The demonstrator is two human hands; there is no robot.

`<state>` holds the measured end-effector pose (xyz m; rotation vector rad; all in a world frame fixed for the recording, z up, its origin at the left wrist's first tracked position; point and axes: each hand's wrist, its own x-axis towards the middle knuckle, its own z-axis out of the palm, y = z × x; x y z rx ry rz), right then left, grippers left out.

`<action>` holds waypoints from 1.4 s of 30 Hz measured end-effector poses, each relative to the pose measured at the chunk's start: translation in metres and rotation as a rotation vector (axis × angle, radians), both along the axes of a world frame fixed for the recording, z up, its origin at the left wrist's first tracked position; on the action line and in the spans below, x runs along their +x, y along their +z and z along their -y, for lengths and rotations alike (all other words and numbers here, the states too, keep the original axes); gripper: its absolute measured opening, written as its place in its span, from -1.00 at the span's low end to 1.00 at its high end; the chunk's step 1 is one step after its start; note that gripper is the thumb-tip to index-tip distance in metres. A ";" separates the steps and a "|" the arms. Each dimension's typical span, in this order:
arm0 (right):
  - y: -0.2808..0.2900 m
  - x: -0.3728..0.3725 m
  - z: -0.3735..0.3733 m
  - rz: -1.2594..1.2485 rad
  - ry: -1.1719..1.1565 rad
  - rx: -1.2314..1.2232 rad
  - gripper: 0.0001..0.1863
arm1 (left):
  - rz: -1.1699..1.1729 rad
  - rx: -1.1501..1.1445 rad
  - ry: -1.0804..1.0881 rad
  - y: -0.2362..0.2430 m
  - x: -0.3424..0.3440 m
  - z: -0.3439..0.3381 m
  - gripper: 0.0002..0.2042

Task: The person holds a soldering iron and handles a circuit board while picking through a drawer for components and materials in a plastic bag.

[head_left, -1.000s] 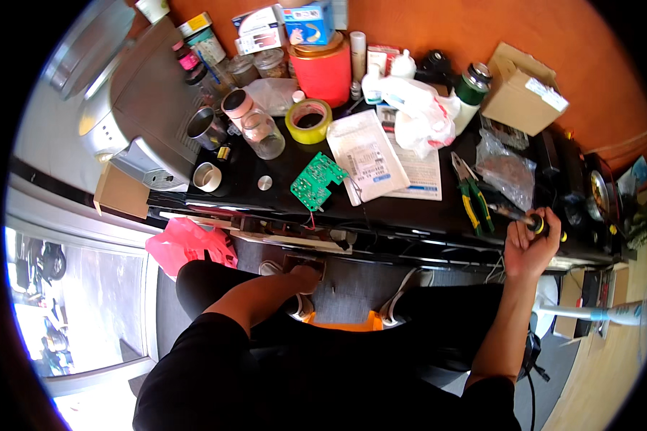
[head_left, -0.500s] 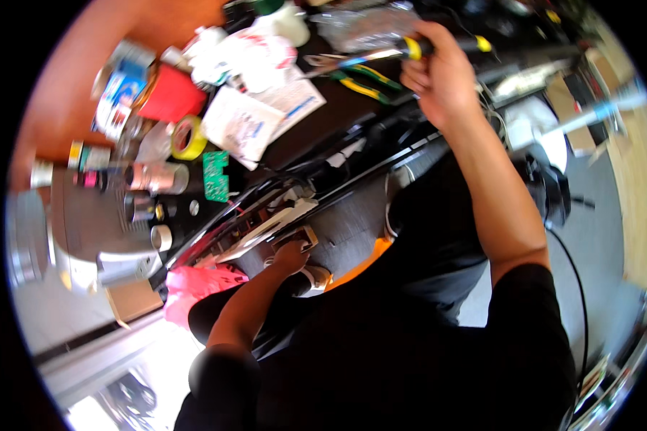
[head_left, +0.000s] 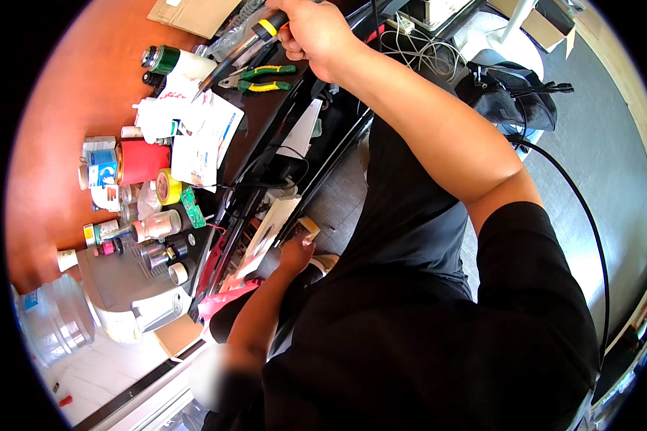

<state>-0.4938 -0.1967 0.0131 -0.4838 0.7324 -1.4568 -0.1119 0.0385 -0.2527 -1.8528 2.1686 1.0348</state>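
Right hand [head_left: 316,36] closed round soldering-iron-like tool [head_left: 246,50], held over desk [head_left: 255,118]; left hand [head_left: 297,255] placed low at small box [head_left: 308,227], grip cannot be told; green circuit board [head_left: 193,208] left untouched on desk; no finished work shown.

A glossy black table [head_left: 256,116] carries a grey machine [head_left: 111,279] at its left end, a metal cup [head_left: 179,274] beside it. A green circuit board [head_left: 192,209] lies near the front edge; yellow tape [head_left: 168,187], white papers [head_left: 197,147] and green-and-yellow pliers [head_left: 263,71] follow toward the right end. A red canister [head_left: 144,161] stands toward the back edge.
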 end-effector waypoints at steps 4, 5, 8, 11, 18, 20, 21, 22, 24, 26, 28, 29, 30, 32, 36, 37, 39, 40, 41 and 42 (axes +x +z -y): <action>0.003 -0.008 -0.003 -0.027 -0.056 -0.017 -0.66 | -0.164 -0.114 0.118 0.018 -0.042 0.028 -0.71; 0.006 -0.006 -0.004 -0.028 -0.059 -0.023 -0.66 | -0.215 -0.105 0.148 0.025 -0.051 0.032 -0.71; 0.009 -0.017 -0.006 0.012 -0.044 -0.043 -0.65 | -0.429 0.086 0.298 0.021 -0.074 0.055 -0.68; 0.010 -0.021 -0.009 0.033 -0.076 -0.059 -0.65 | -0.495 0.302 0.450 0.023 -0.110 0.071 -0.61; 0.010 -0.036 -0.011 -0.065 -0.080 0.025 -0.62 | -0.429 0.098 0.140 -0.024 -0.133 0.094 -0.47; 0.008 -0.038 -0.009 -0.059 -0.109 -0.004 -0.60 | -0.377 0.056 0.097 -0.016 -0.140 0.104 -0.43; 0.006 -0.040 -0.008 -0.057 -0.126 -0.015 -0.60 | -0.340 0.036 0.080 -0.007 -0.146 0.109 -0.42; 0.005 -0.041 -0.008 -0.055 -0.143 -0.027 -0.59 | -0.304 0.016 0.063 -0.003 -0.150 0.111 -0.41; 0.003 -0.043 -0.006 -0.061 -0.133 -0.011 -0.59 | -0.286 0.005 0.054 -0.007 -0.148 0.107 -0.41; 0.001 -0.044 -0.007 -0.052 -0.133 -0.020 -0.58 | -0.247 0.011 0.067 -0.007 -0.150 0.101 -0.40; 0.001 -0.042 -0.008 -0.041 -0.160 -0.038 -0.57 | -0.196 0.013 0.024 -0.004 -0.151 0.095 -0.41; 0.000 -0.040 -0.009 -0.036 -0.173 -0.047 -0.57 | -0.171 0.014 0.003 -0.002 -0.151 0.092 -0.41; 0.000 -0.040 -0.009 -0.053 -0.170 -0.036 -0.56 | -0.171 0.003 -0.005 -0.002 -0.150 0.090 -0.41; 0.000 -0.038 -0.010 -0.088 -0.162 -0.012 -0.56 | -0.173 -0.018 -0.018 -0.001 -0.148 0.087 -0.41; -0.004 -0.033 -0.007 -0.099 -0.152 -0.056 -0.57 | -0.144 0.015 0.026 -0.004 -0.133 0.085 -0.43; -0.004 -0.032 -0.007 -0.102 -0.131 -0.055 -0.58 | -0.159 0.008 0.032 -0.016 -0.122 0.083 -0.43; -0.003 -0.028 -0.008 -0.119 -0.110 -0.054 -0.59 | -0.158 0.014 0.044 -0.040 -0.101 0.076 -0.45; -0.002 -0.025 -0.010 -0.133 -0.126 -0.059 -0.59 | -0.143 0.024 0.053 -0.044 -0.095 0.071 -0.45; -0.001 -0.021 -0.011 -0.146 -0.142 -0.065 -0.59 | -0.127 0.034 0.057 -0.047 -0.087 0.065 -0.46; -0.002 -0.020 -0.012 -0.162 -0.164 -0.068 -0.59 | -0.113 0.049 0.053 -0.041 -0.090 0.061 -0.46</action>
